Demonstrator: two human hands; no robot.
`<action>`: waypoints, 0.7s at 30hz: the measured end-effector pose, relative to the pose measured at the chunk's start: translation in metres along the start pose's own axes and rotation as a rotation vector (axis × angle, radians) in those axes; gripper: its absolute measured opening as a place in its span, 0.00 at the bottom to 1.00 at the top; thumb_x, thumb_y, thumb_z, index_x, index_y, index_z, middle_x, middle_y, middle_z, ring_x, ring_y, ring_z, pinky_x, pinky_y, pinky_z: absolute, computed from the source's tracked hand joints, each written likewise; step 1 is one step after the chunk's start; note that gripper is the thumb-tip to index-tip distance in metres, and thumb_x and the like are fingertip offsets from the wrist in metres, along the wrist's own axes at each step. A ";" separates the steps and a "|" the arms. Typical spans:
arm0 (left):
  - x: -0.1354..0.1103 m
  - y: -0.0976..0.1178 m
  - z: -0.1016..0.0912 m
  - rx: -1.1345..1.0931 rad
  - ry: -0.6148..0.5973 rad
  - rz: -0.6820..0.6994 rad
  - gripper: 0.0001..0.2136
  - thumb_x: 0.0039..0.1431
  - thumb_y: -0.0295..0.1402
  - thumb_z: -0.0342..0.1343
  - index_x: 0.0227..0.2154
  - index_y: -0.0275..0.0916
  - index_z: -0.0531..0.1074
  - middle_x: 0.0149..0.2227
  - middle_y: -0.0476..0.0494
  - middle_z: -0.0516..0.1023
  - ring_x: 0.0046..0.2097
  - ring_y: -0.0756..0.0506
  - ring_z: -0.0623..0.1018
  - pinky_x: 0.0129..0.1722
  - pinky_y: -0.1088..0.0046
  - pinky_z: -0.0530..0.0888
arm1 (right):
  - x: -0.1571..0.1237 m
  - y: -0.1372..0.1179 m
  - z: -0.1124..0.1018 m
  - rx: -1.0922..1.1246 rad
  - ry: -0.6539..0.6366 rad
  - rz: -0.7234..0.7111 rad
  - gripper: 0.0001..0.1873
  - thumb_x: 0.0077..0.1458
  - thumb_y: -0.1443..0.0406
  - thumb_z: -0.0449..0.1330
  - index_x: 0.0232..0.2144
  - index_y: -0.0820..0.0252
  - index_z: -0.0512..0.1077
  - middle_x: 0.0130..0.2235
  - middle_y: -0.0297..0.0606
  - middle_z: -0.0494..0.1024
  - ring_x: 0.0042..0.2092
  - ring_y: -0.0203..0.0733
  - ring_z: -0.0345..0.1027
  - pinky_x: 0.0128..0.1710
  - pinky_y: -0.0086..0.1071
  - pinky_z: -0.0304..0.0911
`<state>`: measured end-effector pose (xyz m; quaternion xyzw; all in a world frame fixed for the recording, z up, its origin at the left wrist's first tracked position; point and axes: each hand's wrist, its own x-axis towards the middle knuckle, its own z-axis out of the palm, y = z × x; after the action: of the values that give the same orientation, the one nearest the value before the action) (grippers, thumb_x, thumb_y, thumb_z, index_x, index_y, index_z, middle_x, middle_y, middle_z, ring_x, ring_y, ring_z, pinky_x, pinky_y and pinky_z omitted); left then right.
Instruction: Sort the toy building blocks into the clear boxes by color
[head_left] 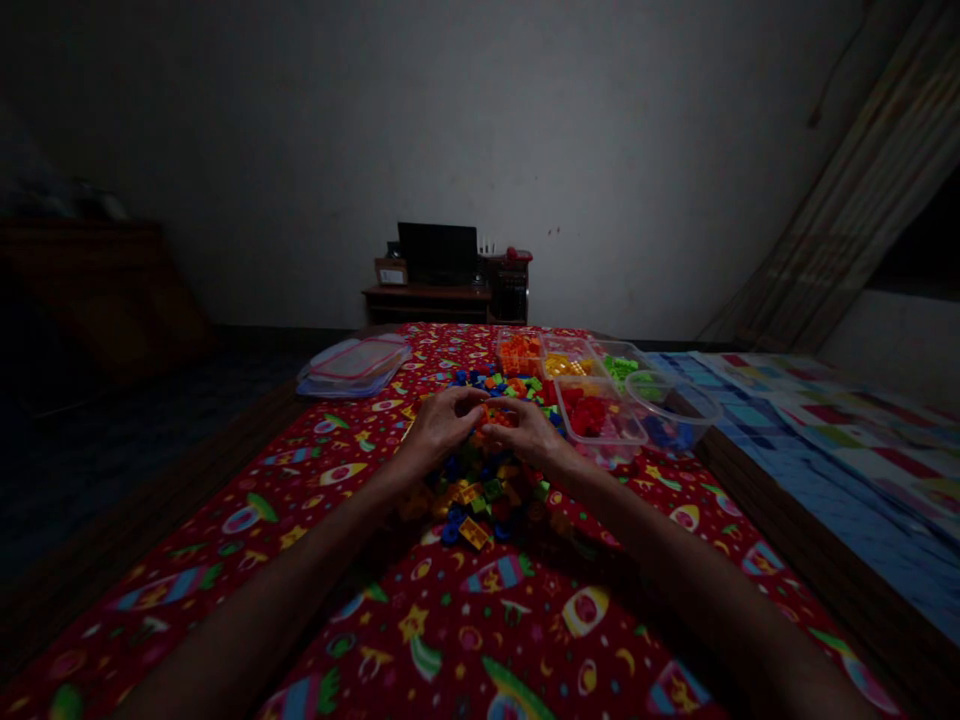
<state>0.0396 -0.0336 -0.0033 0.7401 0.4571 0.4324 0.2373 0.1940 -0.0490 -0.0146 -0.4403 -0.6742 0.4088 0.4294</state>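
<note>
- On the red rocket-print cloth (540, 640), amid it, lies a heap of multicoloured plastic bricks (487, 492).
- Our left hand (445, 424) and right hand (531, 430) curl above; we cannot tell whether either grip holds bricks.
- Clear plastic boxes (611, 440) stand right, near the brown wooden edge (780, 512); nearside, we have room.

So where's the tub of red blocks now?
In the head view, the tub of red blocks is right of centre, to the right of the right hand, nearer than the yellow blocks and left of the round tub.
</note>
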 end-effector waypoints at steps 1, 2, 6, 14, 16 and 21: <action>0.000 0.001 0.000 -0.041 -0.026 -0.014 0.16 0.47 0.37 0.55 0.37 0.34 0.76 0.36 0.41 0.80 0.38 0.42 0.78 0.41 0.66 0.74 | 0.000 0.000 -0.001 -0.014 0.006 0.015 0.20 0.47 0.66 0.62 0.45 0.62 0.72 0.30 0.34 0.76 0.26 0.33 0.69 0.26 0.26 0.65; -0.001 0.002 -0.001 -0.090 -0.063 -0.024 0.17 0.47 0.39 0.56 0.38 0.34 0.76 0.37 0.41 0.80 0.39 0.42 0.78 0.41 0.66 0.74 | 0.001 0.000 -0.002 -0.029 0.006 0.024 0.20 0.47 0.67 0.61 0.45 0.62 0.72 0.27 0.32 0.75 0.25 0.33 0.68 0.24 0.25 0.64; 0.001 0.003 -0.005 -0.233 -0.192 -0.004 0.21 0.47 0.45 0.58 0.41 0.35 0.75 0.40 0.42 0.80 0.42 0.41 0.78 0.42 0.67 0.73 | 0.001 -0.005 -0.010 -0.079 -0.007 0.021 0.17 0.47 0.70 0.58 0.42 0.63 0.73 0.21 0.29 0.72 0.21 0.31 0.65 0.20 0.23 0.60; 0.011 -0.003 -0.032 -0.206 -0.027 -0.090 0.22 0.44 0.49 0.58 0.35 0.35 0.77 0.36 0.41 0.80 0.39 0.41 0.78 0.40 0.64 0.75 | -0.001 -0.020 -0.045 0.115 0.065 0.191 0.15 0.46 0.72 0.60 0.40 0.66 0.71 0.24 0.34 0.75 0.26 0.34 0.71 0.26 0.25 0.67; 0.013 -0.008 -0.042 -0.262 0.001 -0.120 0.22 0.43 0.48 0.59 0.35 0.34 0.77 0.35 0.41 0.80 0.39 0.42 0.78 0.40 0.64 0.75 | 0.008 -0.016 -0.059 0.153 0.095 0.177 0.15 0.47 0.71 0.61 0.40 0.66 0.70 0.26 0.36 0.76 0.26 0.35 0.72 0.29 0.28 0.69; 0.017 -0.021 -0.051 -0.296 0.022 -0.173 0.20 0.42 0.46 0.59 0.33 0.34 0.76 0.33 0.42 0.79 0.38 0.42 0.78 0.39 0.64 0.76 | 0.061 -0.017 -0.089 0.016 0.159 0.100 0.10 0.47 0.72 0.62 0.36 0.69 0.72 0.31 0.40 0.75 0.29 0.35 0.70 0.33 0.31 0.69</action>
<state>-0.0107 -0.0111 0.0141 0.6502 0.4532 0.4808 0.3750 0.2588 0.0197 0.0414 -0.5013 -0.6118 0.3987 0.4641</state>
